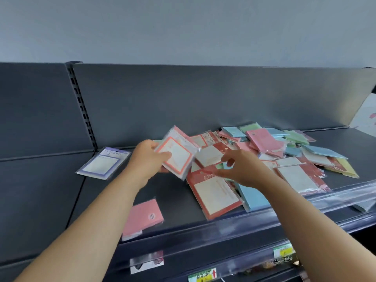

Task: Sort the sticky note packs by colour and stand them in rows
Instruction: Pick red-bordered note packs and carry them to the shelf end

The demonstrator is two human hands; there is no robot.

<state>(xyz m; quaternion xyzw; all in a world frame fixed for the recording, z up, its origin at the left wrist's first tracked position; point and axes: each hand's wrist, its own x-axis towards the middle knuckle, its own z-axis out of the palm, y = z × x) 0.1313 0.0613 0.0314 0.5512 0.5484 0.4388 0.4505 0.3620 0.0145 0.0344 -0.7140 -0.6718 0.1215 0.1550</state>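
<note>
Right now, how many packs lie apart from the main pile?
2: a purple-bordered pack at the shelf's back left, and a pink pack near the front edge. The left hand holds another.

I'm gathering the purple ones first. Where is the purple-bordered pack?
The purple-bordered pack lies flat at the shelf's far left, by the back panel, apart from the pile, left of the left hand.

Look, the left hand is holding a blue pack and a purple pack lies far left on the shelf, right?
Not quite. The head view shows the left hand holding a red-bordered pack, not a blue one. The purple pack does lie far left on the shelf.
</note>
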